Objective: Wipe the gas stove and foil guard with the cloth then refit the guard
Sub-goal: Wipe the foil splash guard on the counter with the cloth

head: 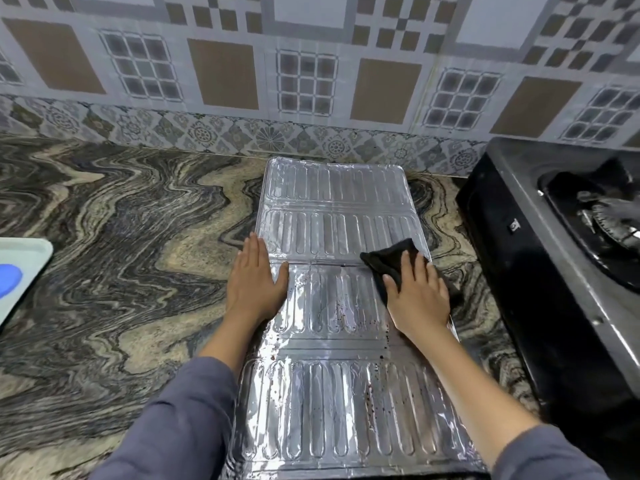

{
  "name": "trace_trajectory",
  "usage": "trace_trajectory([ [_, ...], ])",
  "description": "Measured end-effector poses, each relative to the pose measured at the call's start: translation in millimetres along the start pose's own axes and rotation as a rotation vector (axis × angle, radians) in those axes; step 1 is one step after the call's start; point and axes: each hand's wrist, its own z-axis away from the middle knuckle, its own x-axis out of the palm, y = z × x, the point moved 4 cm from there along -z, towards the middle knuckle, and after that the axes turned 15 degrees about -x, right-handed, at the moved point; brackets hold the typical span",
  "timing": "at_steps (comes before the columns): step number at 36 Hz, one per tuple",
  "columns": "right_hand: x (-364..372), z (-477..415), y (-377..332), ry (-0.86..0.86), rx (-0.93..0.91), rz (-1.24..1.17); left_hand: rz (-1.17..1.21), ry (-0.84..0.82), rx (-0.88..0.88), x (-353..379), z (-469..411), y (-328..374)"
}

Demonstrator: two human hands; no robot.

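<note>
Plainly, left hand (256, 285) presses one foil guard (332, 393), right hand (419, 296) one cloth (388, 261) (both grips flat-fingered).

Swirl-veined stone countertop (121, 271) and the items borne on it.
The foil guard (332, 209) is laid flat at the middle, unfolded into ribbed panels, its far end near the tiled wall; dark specks are seen on the nearer panels. The black gas stove (540, 271) is set near its right side. A pale tray (31, 251) is seen at the left edge, well apart.
</note>
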Motion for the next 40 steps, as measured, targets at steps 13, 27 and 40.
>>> trace_trajectory([
  [13,1,14,-18,0.053,0.027,-0.058,0.013,-0.004,0.002,-1,0,0],
  [27,15,10,-42,0.172,-0.007,-0.136,0.025,-0.003,0.009,1,-2,-1],
  [40,22,5,-93,0.143,-0.213,-0.179,0.057,-0.100,0.063,-4,-4,-3],
])
